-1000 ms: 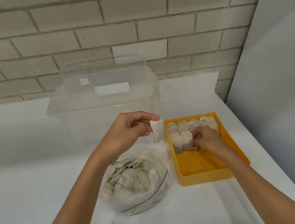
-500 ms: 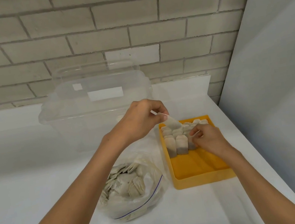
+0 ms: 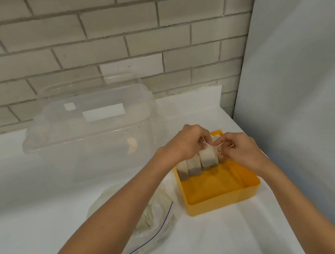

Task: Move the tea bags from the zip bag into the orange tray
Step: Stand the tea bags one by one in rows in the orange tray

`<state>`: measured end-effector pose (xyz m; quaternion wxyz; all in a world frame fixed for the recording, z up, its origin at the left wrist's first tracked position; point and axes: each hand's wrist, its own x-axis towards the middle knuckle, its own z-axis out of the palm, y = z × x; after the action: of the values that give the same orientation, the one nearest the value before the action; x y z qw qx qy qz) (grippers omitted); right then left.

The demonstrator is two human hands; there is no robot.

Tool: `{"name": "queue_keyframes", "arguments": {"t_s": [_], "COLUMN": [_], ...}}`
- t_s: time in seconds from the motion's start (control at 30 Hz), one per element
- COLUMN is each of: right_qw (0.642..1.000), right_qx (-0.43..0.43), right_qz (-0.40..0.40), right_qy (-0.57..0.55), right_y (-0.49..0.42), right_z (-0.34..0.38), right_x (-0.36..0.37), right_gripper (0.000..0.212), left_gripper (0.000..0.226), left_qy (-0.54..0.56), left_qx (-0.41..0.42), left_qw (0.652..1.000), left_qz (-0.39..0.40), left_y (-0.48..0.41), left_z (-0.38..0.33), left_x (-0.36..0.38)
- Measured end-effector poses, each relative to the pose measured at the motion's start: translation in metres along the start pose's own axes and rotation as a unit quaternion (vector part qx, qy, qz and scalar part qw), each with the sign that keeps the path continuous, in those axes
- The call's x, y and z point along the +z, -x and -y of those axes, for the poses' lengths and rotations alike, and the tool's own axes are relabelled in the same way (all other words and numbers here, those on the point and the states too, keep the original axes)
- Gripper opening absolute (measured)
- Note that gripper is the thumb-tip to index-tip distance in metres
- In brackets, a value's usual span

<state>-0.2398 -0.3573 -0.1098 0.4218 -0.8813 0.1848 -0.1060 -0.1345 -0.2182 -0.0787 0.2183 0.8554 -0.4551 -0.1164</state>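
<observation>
Left hand (image 3: 187,143) and right hand (image 3: 240,151) pinch the top of one tea bag (image 3: 208,158).
It stands upright in the orange tray (image 3: 223,201), among a row.

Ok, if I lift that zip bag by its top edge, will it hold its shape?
Probably not: the zip bag is thin clear film lying slumped on the table, so it should sag. Likely light, holding only small tea bags. The loose pile inside may shift as you lift.
</observation>
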Motion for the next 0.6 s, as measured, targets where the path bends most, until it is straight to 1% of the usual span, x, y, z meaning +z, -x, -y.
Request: {"name": "queue_keyframes", "arguments": {"t_s": [0.17,0.37,0.6], "right_qw": [1.0,1.0,1.0], "right_qx": [0.017,0.023,0.027], "right_qz": [-0.004,-0.002,0.006], "right_qy": [0.004,0.006,0.009], "right_y": [0.004,0.006,0.008], "right_z": [-0.01,-0.015,-0.014], "right_x": [-0.005,-0.006,-0.001], "right_gripper": [0.024,0.021,0.021], "left_gripper": [0.017,0.016,0.018], "left_qy": [-0.014,-0.028,-0.043], "left_qx": [-0.033,-0.042,-0.047], "left_qw": [0.999,0.997,0.998], "left_qz": [0.033,0.055,0.024], "left_y": [-0.021,-0.032,-0.035], "left_z": [0.008,0.017,0.028], "left_x": [0.03,0.05,0.056]}}
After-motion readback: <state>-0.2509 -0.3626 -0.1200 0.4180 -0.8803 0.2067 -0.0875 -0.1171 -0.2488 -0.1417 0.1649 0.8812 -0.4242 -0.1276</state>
